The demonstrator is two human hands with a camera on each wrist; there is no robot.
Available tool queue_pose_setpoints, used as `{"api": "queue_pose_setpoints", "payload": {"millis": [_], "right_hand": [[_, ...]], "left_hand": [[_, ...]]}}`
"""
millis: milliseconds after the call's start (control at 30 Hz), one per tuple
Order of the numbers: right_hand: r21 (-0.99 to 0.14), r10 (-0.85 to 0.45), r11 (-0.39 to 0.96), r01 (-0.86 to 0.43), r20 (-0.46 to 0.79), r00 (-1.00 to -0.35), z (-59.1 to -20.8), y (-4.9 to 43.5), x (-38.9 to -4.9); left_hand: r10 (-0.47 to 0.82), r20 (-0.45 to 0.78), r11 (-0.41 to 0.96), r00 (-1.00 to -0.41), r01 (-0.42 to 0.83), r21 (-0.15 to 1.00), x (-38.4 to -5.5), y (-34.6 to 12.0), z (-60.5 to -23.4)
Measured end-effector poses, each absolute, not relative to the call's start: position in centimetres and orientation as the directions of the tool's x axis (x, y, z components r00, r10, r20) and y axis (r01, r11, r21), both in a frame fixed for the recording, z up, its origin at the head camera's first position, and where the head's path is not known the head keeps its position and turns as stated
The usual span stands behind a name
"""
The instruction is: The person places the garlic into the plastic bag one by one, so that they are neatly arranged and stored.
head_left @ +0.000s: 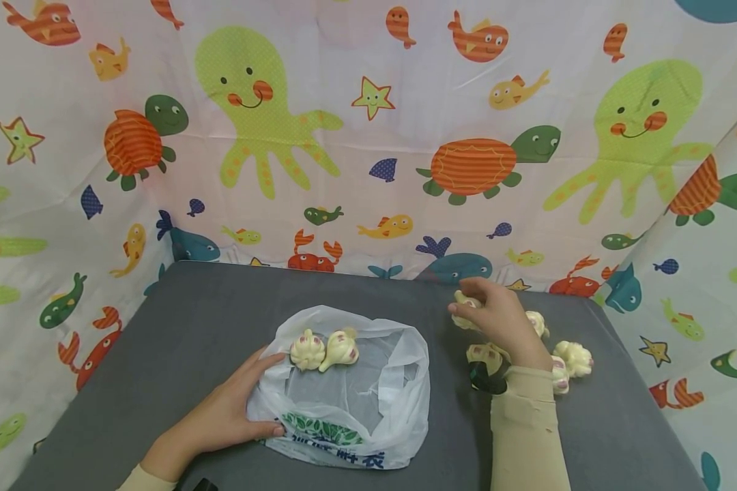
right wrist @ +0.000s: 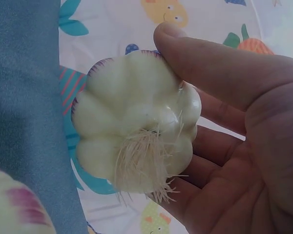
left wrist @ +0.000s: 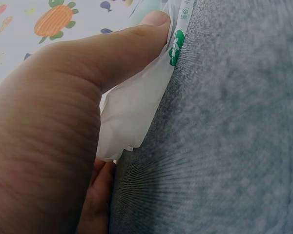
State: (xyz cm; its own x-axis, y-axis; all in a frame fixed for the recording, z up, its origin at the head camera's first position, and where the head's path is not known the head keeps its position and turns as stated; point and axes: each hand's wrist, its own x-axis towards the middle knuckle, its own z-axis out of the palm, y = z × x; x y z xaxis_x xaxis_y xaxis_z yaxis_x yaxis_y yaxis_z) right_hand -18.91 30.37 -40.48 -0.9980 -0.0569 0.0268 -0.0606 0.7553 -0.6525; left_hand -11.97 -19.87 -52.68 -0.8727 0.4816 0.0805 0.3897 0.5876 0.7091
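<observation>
My right hand [head_left: 497, 317] grips a garlic bulb [right wrist: 132, 112] between thumb and fingers, over the far right of the table. The bulb is cream with purple streaks, and its pale root hairs face the right wrist camera. On the left, my left hand [head_left: 233, 402] holds the side of a white plastic bag [head_left: 408, 409], with the thumb [left wrist: 132, 46] against the plastic near the green print. The bag lies with its mouth open. Inside it, two garlic bulbs, one rounder [head_left: 308, 350] and one with a longer neck [head_left: 342, 348], sit side by side at the left.
Several more garlic bulbs lie around my right forearm: one [head_left: 484, 353] by the wrist, others [head_left: 573, 359] to its right, partly hidden by the arm. A curtain [head_left: 356, 136] printed with sea animals closes off the back and sides of the grey table [head_left: 233, 300].
</observation>
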Motion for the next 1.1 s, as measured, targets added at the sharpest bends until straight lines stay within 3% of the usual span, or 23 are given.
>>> {"api": "queue_pose_setpoints", "payload": {"millis": [1100], "right_hand": [[-0.656, -0.117, 0.744, -0.129, 0.063, -0.991, -38.7, 28.4, -18.2]], "left_hand": [[0.481, 0.076, 0.589, -0.874, 0.386, 0.710, -12.0, -19.9, -52.8]]}}
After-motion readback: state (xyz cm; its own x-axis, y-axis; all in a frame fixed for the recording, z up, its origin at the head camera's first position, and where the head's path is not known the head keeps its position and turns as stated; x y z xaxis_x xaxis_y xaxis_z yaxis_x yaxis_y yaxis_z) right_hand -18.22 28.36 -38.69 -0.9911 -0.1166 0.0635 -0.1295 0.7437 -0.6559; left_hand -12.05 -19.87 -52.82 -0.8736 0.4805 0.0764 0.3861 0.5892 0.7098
